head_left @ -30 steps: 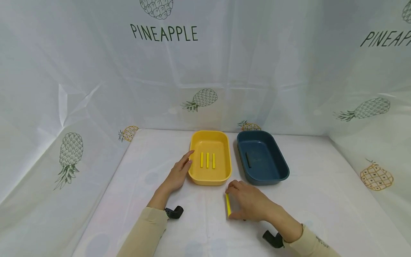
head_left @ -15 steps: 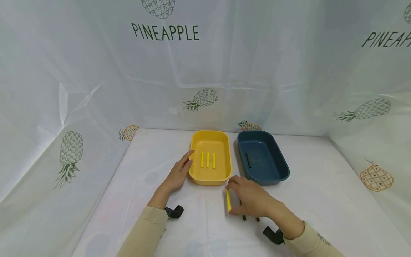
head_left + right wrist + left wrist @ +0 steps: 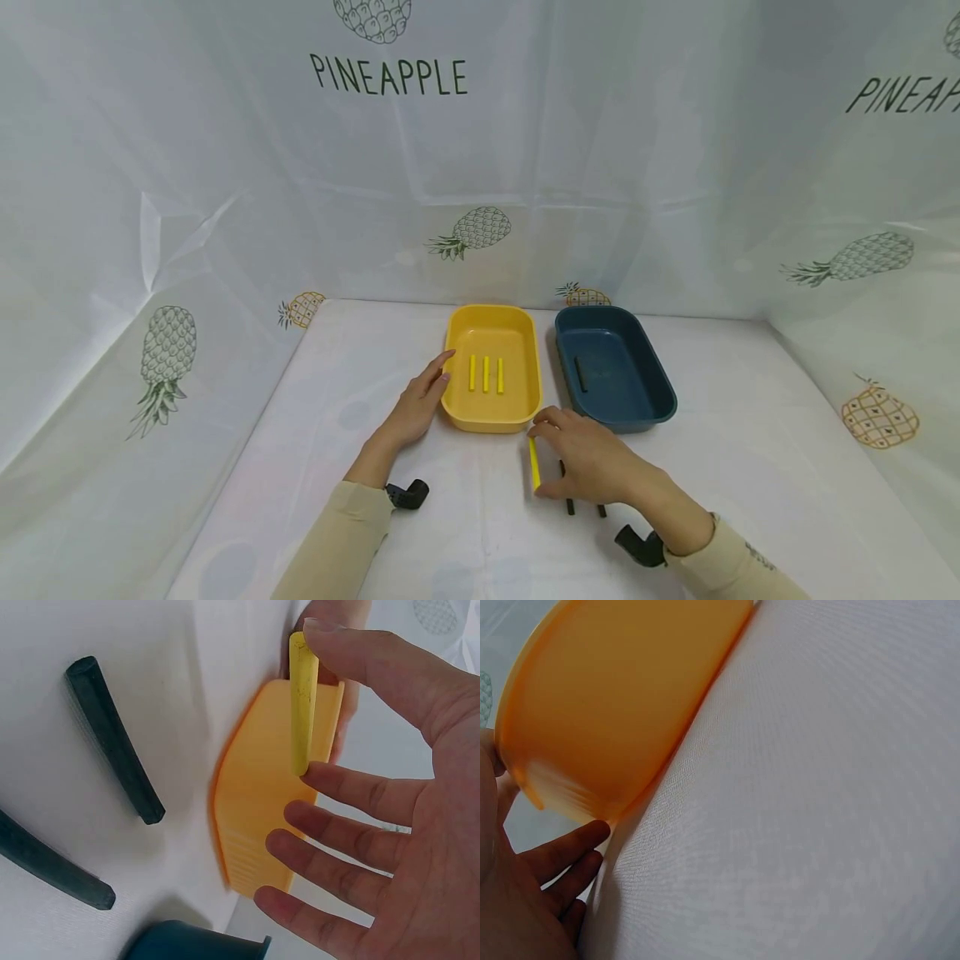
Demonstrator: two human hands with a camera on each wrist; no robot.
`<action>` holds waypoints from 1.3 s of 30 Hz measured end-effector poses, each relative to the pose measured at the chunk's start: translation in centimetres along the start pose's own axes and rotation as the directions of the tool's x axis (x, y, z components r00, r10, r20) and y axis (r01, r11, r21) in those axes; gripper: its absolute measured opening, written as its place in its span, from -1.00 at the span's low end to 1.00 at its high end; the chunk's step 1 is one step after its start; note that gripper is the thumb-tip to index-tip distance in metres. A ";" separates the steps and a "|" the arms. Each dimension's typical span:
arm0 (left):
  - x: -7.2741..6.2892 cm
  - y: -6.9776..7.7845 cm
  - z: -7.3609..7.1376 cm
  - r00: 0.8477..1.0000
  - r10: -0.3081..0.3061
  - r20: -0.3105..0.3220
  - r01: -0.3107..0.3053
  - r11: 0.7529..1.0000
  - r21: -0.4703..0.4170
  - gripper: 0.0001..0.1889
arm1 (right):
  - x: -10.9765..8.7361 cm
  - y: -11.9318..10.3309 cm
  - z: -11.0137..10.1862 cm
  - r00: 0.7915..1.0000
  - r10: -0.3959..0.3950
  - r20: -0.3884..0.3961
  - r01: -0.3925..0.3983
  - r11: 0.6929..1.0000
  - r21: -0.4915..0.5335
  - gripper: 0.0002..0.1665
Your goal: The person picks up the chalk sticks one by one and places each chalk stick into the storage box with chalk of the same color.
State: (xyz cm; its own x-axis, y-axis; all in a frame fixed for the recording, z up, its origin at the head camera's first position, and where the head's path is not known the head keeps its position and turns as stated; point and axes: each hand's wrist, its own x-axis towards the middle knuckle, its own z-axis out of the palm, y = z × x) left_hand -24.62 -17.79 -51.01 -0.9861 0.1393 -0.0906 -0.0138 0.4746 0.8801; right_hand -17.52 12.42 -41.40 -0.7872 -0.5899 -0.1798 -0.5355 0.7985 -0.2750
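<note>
My right hand pinches a yellow stick end to end between thumb and index finger, with the other fingers spread. The stick hangs above the table, just in front of the yellow tray. Several matching yellow sticks lie side by side in that tray. At its left side, my left hand touches the wall with mostly straight fingers. Beneath my right hand lie two dark green sticks on the table, partly hidden from the head view.
Right of the yellow tray stands a dark blue tray holding one dark stick. A white cloth covers the table. Pineapple-printed sheeting rises behind and at both sides.
My right hand has lifted the yellow stick and moved it slightly forward, uncovering more of the dark sticks below. The left hand has stayed at the yellow tray.
</note>
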 end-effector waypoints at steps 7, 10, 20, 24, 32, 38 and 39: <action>0.1 -0.1 0.0 1.000 0.016 0.002 -0.016 1.000 -0.003 -0.55 | -0.1 -0.1 -0.8 1.000 0.018 -0.001 -0.018 1.000 0.024 -0.12; 0.0 0.0 0.0 1.000 0.013 0.005 -0.013 1.000 -0.002 -0.54 | -0.2 -0.2 -1.1 0.999 0.033 -0.002 -0.033 0.999 0.028 -0.12; -0.2 0.2 0.0 1.000 -0.002 -0.003 0.002 1.000 0.010 -0.55 | 0.0 -0.1 -2.1 0.998 0.013 -0.066 -0.012 1.000 0.028 -0.15; -0.2 0.2 0.0 1.000 0.002 -0.005 -0.002 1.000 0.021 -0.53 | 0.4 0.1 -2.3 0.996 0.003 -0.089 -0.001 1.000 0.024 -0.15; -0.3 0.2 0.1 1.000 0.006 -0.015 -0.006 1.000 0.024 -0.54 | 1.2 0.5 -3.1 0.992 0.006 -0.127 -0.004 1.000 0.014 -0.17; -0.3 0.2 0.2 1.000 0.009 -0.012 -0.009 1.000 0.020 -0.54 | 1.8 0.8 -3.4 0.990 0.014 -0.141 -0.013 1.000 0.009 -0.18; -0.3 0.2 0.2 1.000 0.008 -0.011 -0.008 1.000 0.019 -0.54 | 1.9 0.9 -3.4 0.990 0.018 -0.140 -0.016 1.000 0.011 -0.17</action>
State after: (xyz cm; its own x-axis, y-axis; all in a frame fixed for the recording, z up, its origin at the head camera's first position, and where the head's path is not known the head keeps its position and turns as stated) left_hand -24.29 -17.59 -50.89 -0.9879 0.1336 -0.0786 -0.0032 0.4897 0.8719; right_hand -20.52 12.47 -38.75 -0.8315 -0.5532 -0.0506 -0.5194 0.8066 -0.2822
